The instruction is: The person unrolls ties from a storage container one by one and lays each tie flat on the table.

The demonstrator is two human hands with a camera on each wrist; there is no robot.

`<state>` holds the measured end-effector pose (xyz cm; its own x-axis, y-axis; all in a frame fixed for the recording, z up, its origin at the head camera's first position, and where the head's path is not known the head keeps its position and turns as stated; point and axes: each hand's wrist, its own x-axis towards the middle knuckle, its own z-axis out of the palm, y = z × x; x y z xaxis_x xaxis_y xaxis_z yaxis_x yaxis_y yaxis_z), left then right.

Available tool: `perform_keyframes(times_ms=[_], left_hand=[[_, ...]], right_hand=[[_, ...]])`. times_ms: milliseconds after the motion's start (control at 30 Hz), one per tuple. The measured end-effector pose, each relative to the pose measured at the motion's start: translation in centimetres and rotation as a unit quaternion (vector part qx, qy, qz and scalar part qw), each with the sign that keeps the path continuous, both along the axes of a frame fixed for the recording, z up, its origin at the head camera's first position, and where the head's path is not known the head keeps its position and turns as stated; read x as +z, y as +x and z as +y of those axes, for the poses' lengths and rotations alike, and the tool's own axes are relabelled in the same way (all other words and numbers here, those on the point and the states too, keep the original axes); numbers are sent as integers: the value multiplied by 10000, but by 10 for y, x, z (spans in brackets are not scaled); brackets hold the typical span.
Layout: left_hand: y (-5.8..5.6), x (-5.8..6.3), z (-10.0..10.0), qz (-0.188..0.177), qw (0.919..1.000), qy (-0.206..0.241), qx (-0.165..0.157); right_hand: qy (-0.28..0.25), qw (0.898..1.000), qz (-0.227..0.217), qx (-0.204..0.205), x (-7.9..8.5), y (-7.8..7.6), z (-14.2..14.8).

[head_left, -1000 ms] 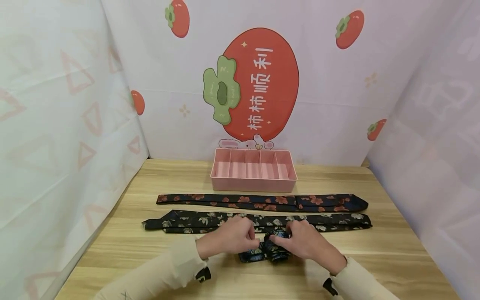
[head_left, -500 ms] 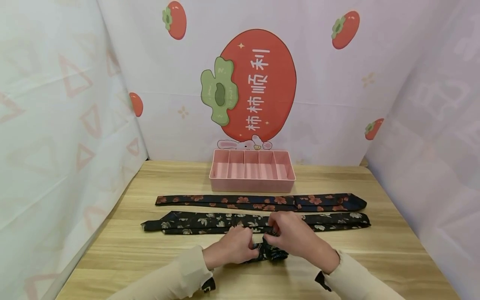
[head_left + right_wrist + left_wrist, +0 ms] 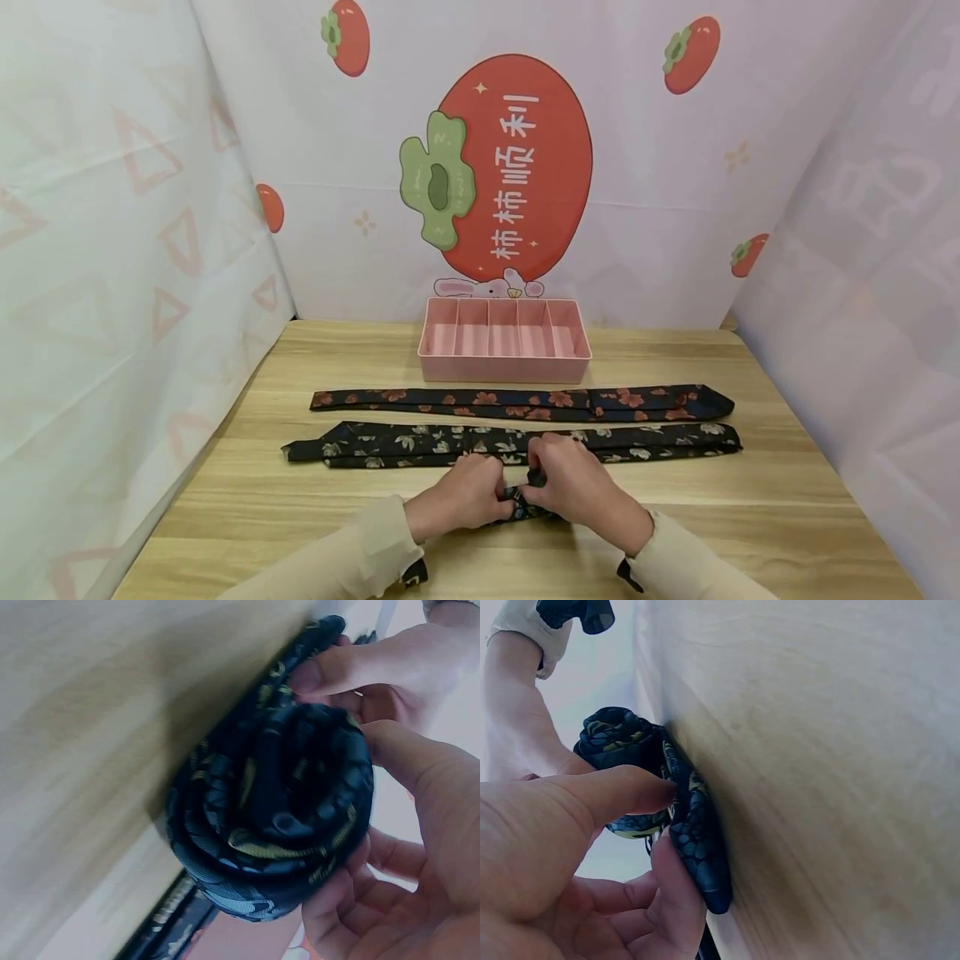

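A dark necktie with blue and yellow patterning is coiled into a thick roll (image 3: pixel 270 825), and a short flat end (image 3: pixel 701 855) of it still lies along the table. My left hand (image 3: pixel 467 493) pinches that flat end between thumb and fingers. Around the roll, the thumb and fingers of my right hand (image 3: pixel 581 483) grip its side; the head view mostly hides the roll behind this hand. Just beyond both hands lies a black necktie with cream flowers (image 3: pixel 405 442), stretched out lengthwise. Behind it is another dark necktie with red flowers (image 3: pixel 487 404), also laid out long.
A pink box (image 3: pixel 504 368) with several compartments stands at the back of the wooden table (image 3: pixel 247 517). White printed cloth (image 3: pixel 330 250) hangs behind the table and along both sides.
My right hand has shifted left towards my left hand and now covers most of the roll. My left hand has come slightly nearer to me. The two laid-out neckties have stayed put.
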<state>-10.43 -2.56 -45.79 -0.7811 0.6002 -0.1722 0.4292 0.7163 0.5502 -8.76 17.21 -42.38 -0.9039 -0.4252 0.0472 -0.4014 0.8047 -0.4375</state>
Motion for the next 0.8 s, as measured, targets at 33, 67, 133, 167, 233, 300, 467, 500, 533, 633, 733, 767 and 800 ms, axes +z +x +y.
perform_keyframes(times_ms=[33, 67, 133, 167, 233, 300, 467, 500, 533, 633, 733, 767, 800], left_hand=[[0, -1, 0, 14, 10000, 50, -5], [0, -2, -1, 32, 10000, 94, -7], [0, -3, -1, 109, 9999, 93, -20], [-1, -4, -2, 121, 9999, 100, -12], [0, -4, -2, 152, 9998, 89, 6], [1, -4, -3, 182, 9998, 26, 25], [3, -3, -5, 244, 9997, -34, 79], [3, -2, -5, 281, 9996, -57, 74], [4, -3, -6, 308, 9995, -71, 77], [3, -3, -10, 327, 9994, -54, -9], [2, -4, -15, 238, 9995, 67, -185], [2, -3, -17, 180, 9994, 122, -257], [2, -3, -19, 102, 9993, 166, -320]], right_hand=[[66, 9999, 59, -96, -1, 1, 0], [137, 9997, 115, -195, -2, 2, 0], [282, 9987, 205, -383, -4, 3, 0], [342, 9981, 241, -459, -5, 3, 0], [425, 9971, 260, -571, -6, 4, 0], [426, 9968, 203, -653, -6, 5, 2], [266, 9959, -98, -859, -2, 6, 7], [233, 9956, -144, -895, -1, 6, 8], [184, 9953, -171, -931, -1, 6, 10], [13, 9946, -196, -1020, 2, 5, 15], [-146, 9934, -234, -1110, 4, 6, 23], [-175, 9931, -251, -1132, 5, 6, 26], [-177, 9929, -258, -1144, 5, 6, 29]])
